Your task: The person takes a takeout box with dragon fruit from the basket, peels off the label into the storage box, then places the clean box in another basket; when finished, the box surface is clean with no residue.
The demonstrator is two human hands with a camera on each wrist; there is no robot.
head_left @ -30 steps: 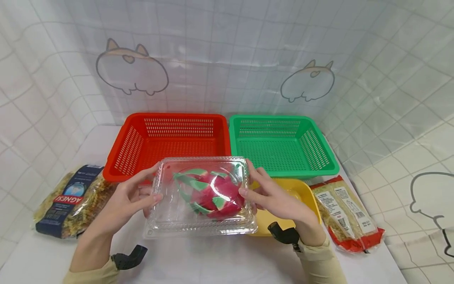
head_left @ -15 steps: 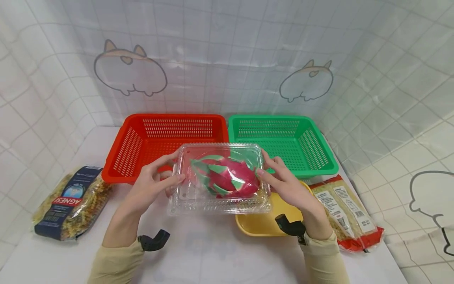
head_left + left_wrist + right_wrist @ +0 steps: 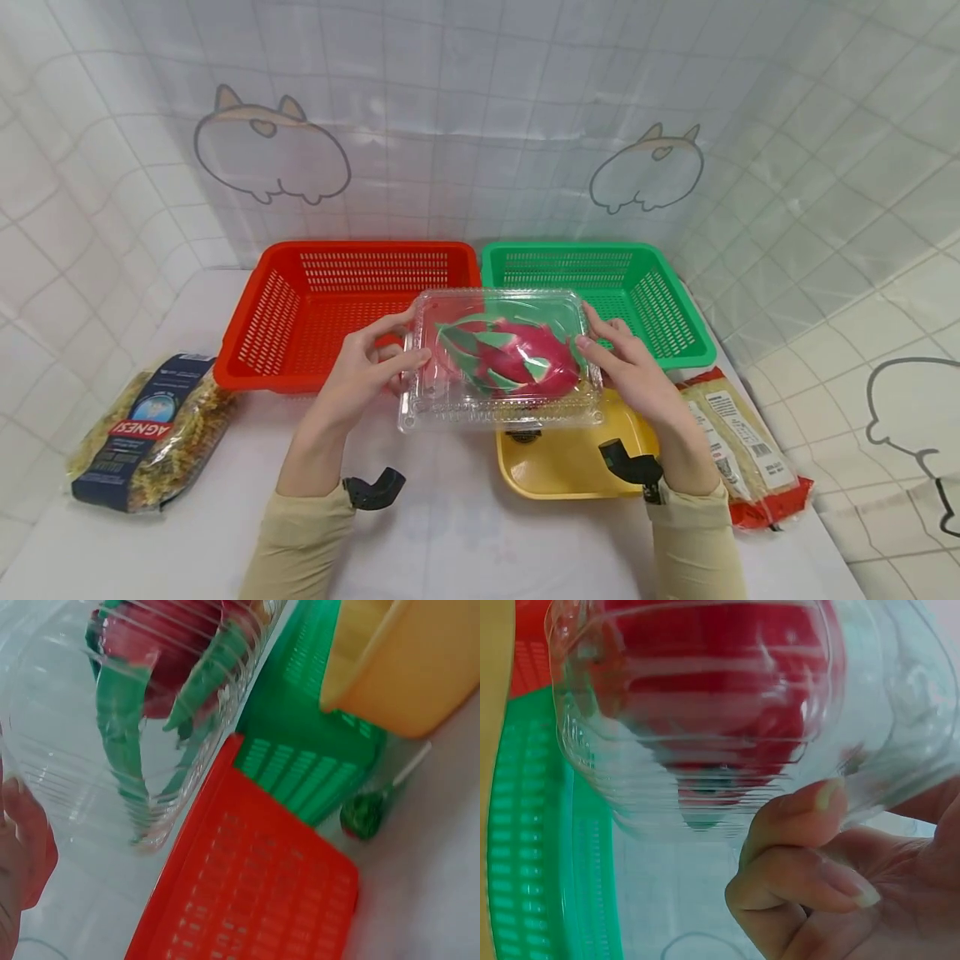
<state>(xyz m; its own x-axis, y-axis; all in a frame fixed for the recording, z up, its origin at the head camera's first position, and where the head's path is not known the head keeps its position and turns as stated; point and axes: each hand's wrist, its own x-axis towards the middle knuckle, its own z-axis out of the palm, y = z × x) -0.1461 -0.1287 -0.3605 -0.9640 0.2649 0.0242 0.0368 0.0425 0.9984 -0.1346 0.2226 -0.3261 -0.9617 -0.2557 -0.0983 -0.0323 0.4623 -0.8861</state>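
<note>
A clear plastic clamshell container (image 3: 457, 392) with a pink and green dragon fruit (image 3: 536, 358) inside is held up between both hands. At its left end, my left hand (image 3: 363, 367) grips the edge with the thumb on top. My right hand (image 3: 626, 362) pinches the opposite end, its thumb on the lid and fingers curled below, as the right wrist view shows. The container overlaps the near edges of the red basket (image 3: 255, 333) and green basket (image 3: 675, 317) in the head view. Part of the yellow tub (image 3: 570, 467) lies hidden under it.
A bag of Agnesi pasta (image 3: 150, 433) lies on the left of the white table (image 3: 435, 533). On the right is a red-trimmed bag (image 3: 750, 442) of pale food. A small green object (image 3: 364, 814) shows beside the baskets in the left wrist view. Tile-patterned sheeting (image 3: 465, 125) encloses the table.
Both hands have carried the container with the dragon fruit to the right and farther from me, from in front of the red basket to across the gap between the baskets.
</note>
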